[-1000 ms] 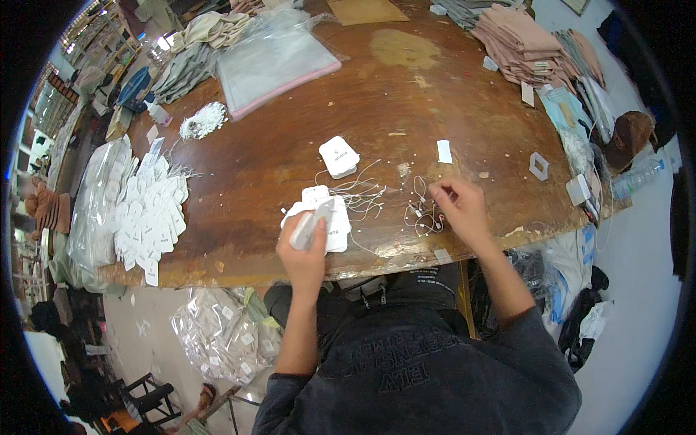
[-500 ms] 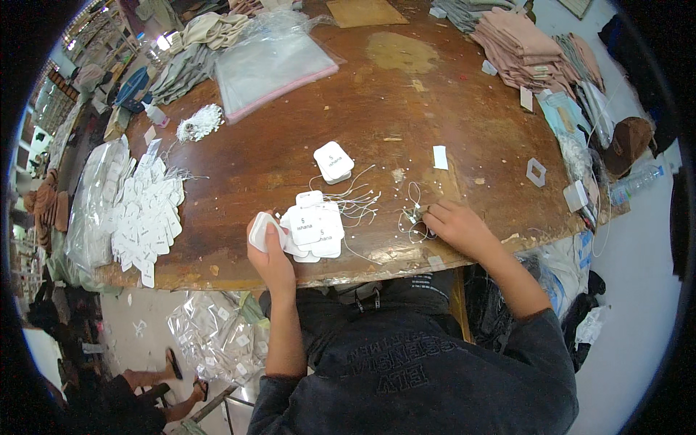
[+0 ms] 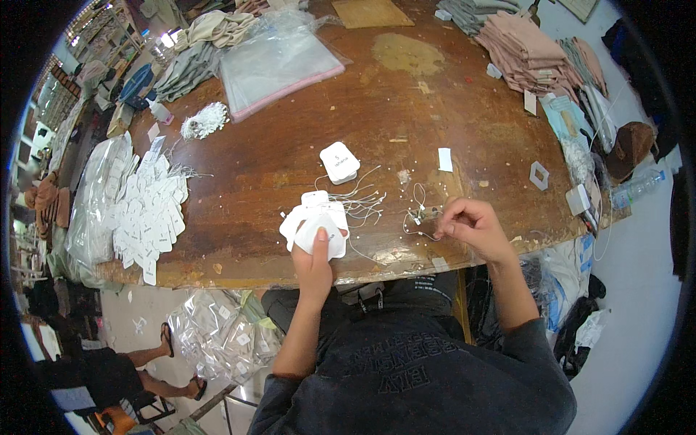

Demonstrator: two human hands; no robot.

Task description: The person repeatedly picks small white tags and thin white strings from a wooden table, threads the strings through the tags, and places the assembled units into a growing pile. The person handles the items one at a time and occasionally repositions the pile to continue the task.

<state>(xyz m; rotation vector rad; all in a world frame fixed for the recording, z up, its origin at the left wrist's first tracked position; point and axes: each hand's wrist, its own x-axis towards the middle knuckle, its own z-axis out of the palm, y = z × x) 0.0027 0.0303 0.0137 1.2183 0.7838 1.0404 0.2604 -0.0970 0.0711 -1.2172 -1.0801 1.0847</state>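
Observation:
My left hand (image 3: pixel 313 264) grips a small stack of white hang tags (image 3: pixel 322 238), thumb on top. It is over a loose pile of the same tags (image 3: pixel 291 223) near the table's front edge. White tag strings (image 3: pixel 362 205) fan out to the right of that pile. Behind it lies a neat stack of rounded white tags (image 3: pixel 339 161). My right hand (image 3: pixel 475 228) is closed in a pinch just above the table. Its fingertips meet the end of a thin string from a small tangle of strings (image 3: pixel 415 216) beside it.
A big heap of white tags (image 3: pixel 150 217) lies at the left, next to a clear plastic bag (image 3: pixel 101 210). Farther back are a bundle of white strings (image 3: pixel 205 121) and clear plastic sleeves (image 3: pixel 279 72). Folded pink garments (image 3: pixel 525 51) are stacked at the far right.
My left hand has moved right with its tags, from beside the pile to over it. My right hand has lifted slightly and shifted right from the string tangle, fingers now pinched.

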